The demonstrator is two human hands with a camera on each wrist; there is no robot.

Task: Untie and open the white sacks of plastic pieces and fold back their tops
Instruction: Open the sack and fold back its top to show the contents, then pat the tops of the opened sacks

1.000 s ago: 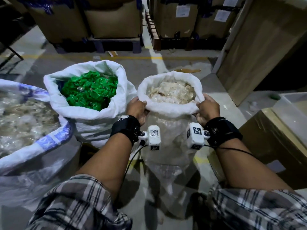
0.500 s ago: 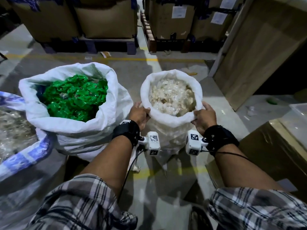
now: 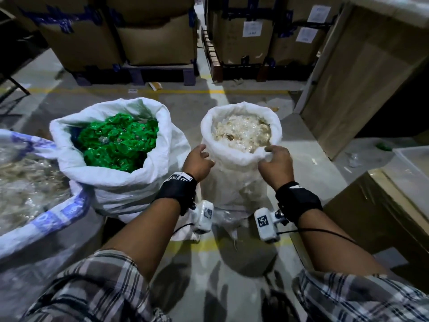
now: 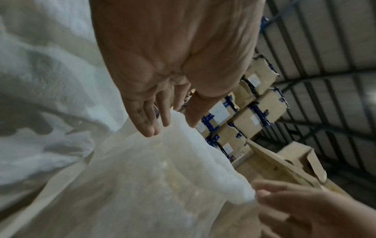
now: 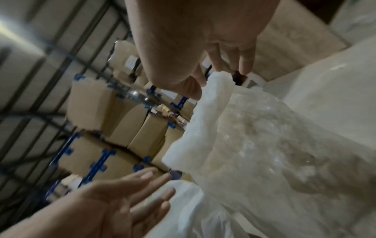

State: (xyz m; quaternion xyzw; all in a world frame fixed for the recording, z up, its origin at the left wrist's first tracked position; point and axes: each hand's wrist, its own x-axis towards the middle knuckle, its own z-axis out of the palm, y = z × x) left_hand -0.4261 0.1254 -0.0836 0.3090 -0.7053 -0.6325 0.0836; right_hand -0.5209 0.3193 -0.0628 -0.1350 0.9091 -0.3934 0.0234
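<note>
A small white sack (image 3: 234, 180) of pale clear plastic pieces (image 3: 241, 133) stands open on the floor, its top rolled back into a thick rim (image 3: 276, 126). My left hand (image 3: 204, 152) hovers beside the sack's left side with relaxed fingers and holds nothing. The left wrist view shows its fingers (image 4: 146, 124) straight, just above the rim (image 4: 223, 162). My right hand (image 3: 269, 152) pinches the near part of the rim. In the right wrist view its thumb and fingers (image 5: 219, 69) grip a fold of the rim (image 5: 219, 82).
A larger open white sack (image 3: 120, 187) of green pieces (image 3: 116, 142) stands to the left. Further left is a big blue-printed sack (image 3: 55, 217). Cardboard boxes (image 3: 153, 40) on pallets line the back. A wooden panel (image 3: 362, 84) and a carton (image 3: 376, 217) stand at the right.
My left hand has let go of the sack's left rim and opened. My right hand has shifted from the right side to the near rim and pinches it.
</note>
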